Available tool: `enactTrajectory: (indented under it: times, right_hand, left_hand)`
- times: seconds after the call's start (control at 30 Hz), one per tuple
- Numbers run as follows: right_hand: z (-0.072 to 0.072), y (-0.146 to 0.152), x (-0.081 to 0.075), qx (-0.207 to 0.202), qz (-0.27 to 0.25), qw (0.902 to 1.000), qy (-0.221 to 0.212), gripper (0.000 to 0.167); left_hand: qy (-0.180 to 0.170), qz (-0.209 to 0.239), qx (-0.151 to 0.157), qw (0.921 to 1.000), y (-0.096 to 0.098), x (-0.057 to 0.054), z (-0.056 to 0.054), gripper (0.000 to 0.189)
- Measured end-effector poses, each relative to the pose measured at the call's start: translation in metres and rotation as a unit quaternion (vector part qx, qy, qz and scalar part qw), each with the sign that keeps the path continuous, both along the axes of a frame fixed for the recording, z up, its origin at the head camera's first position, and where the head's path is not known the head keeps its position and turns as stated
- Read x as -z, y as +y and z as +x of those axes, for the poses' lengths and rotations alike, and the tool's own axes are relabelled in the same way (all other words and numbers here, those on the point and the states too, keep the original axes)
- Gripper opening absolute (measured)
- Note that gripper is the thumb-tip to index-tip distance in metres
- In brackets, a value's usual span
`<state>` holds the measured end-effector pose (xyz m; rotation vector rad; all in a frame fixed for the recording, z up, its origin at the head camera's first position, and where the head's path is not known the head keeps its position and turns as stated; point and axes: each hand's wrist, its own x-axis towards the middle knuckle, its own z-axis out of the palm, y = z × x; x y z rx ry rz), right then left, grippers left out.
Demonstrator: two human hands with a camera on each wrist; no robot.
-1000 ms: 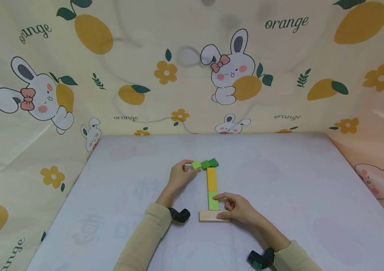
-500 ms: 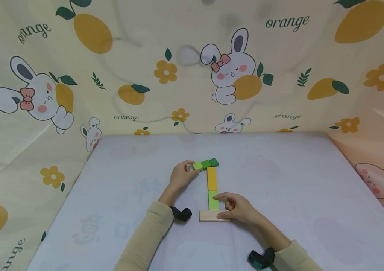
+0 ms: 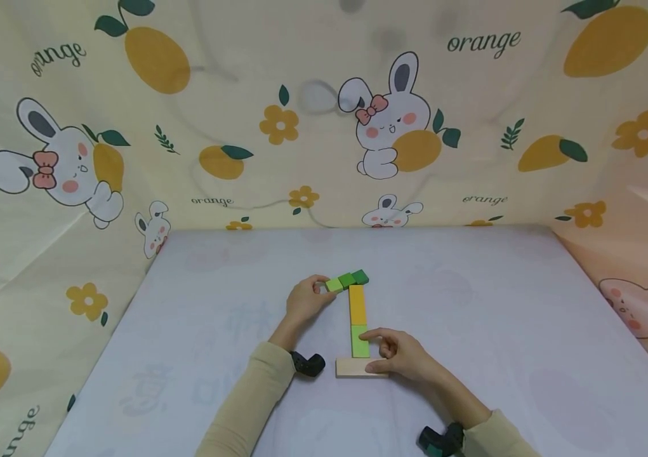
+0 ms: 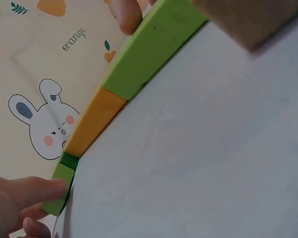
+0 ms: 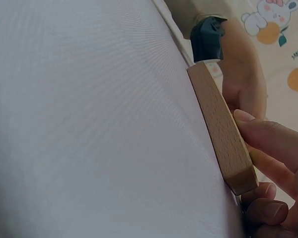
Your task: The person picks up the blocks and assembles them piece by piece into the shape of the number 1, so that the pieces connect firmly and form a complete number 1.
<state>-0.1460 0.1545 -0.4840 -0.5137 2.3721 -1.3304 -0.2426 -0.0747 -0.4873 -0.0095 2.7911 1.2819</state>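
Observation:
Blocks lie on the white tabletop in the head view. My left hand (image 3: 306, 298) pinches a light green block (image 3: 334, 285), set against a mid-green block (image 3: 347, 280) and a dark green block (image 3: 360, 277). This slanting row meets the far end of a yellow block (image 3: 357, 304). A longer light green block (image 3: 360, 349) continues it nearer me, ending at a crosswise plain wooden block (image 3: 351, 368). My right hand (image 3: 405, 357) presses its index fingertip on the longer green block and its thumb on the wooden block (image 5: 218, 129); its other fingers curl.
White cloth covers the table (image 3: 472, 317). A printed curtain (image 3: 312, 146) with rabbits and oranges encloses the back and sides. Black devices sit at the left wrist (image 3: 308, 364) and the right wrist (image 3: 440, 439).
My left hand has nudged the small light green block slightly right and toward me, up against the mid-green one. My right hand stays in place.

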Motion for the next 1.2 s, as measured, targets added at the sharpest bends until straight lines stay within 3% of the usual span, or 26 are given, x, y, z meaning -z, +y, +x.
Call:
enactTrajectory:
  times: [0.53, 0.9, 1.2]
  right_hand:
    - [-0.0013, 0.0, -0.0002, 0.0, -0.003, 1.0, 0.004, 0.053]
    - [-0.0024, -0.0013, -0.0007, -0.003, 0.002, 1.0, 0.007, 0.053]
    - [-0.0034, -0.0008, -0.0018, -0.006, 0.006, 0.9999, 0.007, 0.053]
  left_hand:
    - [0.017, -0.036, -0.007, 0.9992, 0.0034, -0.0031, 0.0012, 0.039]
    - [0.021, -0.033, -0.006, 0.9992, 0.0016, -0.003, 0.0015, 0.04]
    - [0.001, 0.03, -0.01, 0.9995, -0.0008, -0.004, 0.0029, 0.053]
